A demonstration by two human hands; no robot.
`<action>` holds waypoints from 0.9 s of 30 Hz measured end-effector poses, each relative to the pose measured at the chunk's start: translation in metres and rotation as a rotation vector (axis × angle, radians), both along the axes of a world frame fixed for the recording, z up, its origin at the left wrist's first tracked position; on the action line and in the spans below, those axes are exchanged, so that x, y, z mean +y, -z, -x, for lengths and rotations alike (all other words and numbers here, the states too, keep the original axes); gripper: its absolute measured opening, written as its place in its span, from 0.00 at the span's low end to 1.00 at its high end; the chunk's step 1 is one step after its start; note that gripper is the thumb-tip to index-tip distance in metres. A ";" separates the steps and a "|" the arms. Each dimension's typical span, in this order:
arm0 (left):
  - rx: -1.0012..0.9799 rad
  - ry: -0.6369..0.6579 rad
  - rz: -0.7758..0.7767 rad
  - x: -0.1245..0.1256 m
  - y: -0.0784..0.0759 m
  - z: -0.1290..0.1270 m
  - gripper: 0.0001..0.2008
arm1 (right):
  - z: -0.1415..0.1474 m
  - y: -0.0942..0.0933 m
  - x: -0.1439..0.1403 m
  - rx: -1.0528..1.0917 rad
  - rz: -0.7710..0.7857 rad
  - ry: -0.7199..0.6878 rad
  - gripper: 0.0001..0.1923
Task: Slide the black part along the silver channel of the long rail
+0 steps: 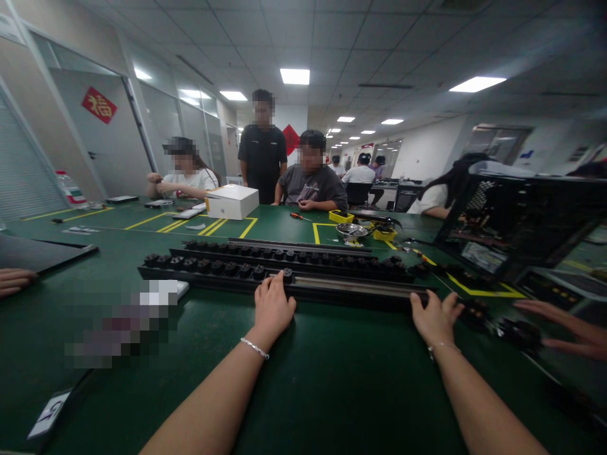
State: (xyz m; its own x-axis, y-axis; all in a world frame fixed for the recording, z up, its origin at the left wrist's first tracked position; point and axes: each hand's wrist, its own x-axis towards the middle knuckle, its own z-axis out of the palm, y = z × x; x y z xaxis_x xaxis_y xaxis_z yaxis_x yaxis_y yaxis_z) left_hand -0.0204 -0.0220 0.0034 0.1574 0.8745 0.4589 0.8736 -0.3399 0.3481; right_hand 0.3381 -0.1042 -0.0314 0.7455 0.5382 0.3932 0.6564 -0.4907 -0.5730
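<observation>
Three long black rails lie across the green table; the nearest rail [351,287] holds a row of black socket modules [203,265] on its left half. My left hand [271,308] rests on this rail, fingertips at a black module [287,274] at the end of the row. My right hand [434,316] grips the rail's right end. Loose black modules [519,333] lie just right of that hand.
Another person's hand [569,325] reaches in at the right, one more hand [14,280] at the left edge. A black open computer case [516,221], a white box [232,201], yellow bins [342,217] and a metal bowl [351,230] stand further back. Several people sit or stand across the table.
</observation>
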 end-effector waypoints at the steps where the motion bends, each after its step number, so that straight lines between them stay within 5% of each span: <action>1: -0.016 -0.003 0.019 0.001 -0.001 0.000 0.32 | 0.002 0.000 0.001 -0.013 0.007 -0.001 0.37; 7: -0.023 -0.003 0.043 0.003 -0.001 -0.004 0.31 | 0.031 -0.010 0.005 -0.080 0.058 0.087 0.32; 14: -0.008 0.062 0.011 0.004 0.002 -0.006 0.29 | 0.079 -0.023 0.011 -0.263 0.186 -0.189 0.31; 22: 0.010 0.146 -0.010 0.003 0.005 -0.014 0.28 | 0.092 -0.025 0.013 -0.336 0.169 -0.238 0.28; 27: 0.019 0.184 -0.031 0.003 0.006 -0.014 0.28 | 0.114 -0.022 0.016 -0.436 0.128 -0.403 0.24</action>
State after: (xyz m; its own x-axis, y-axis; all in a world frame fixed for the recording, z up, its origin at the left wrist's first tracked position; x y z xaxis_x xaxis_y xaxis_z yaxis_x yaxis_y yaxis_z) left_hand -0.0060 -0.0189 -0.0027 0.3221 0.8157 0.4806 0.8019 -0.5049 0.3194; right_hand 0.2239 -0.0882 -0.0090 0.2578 0.8081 0.5296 0.9659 -0.2016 -0.1625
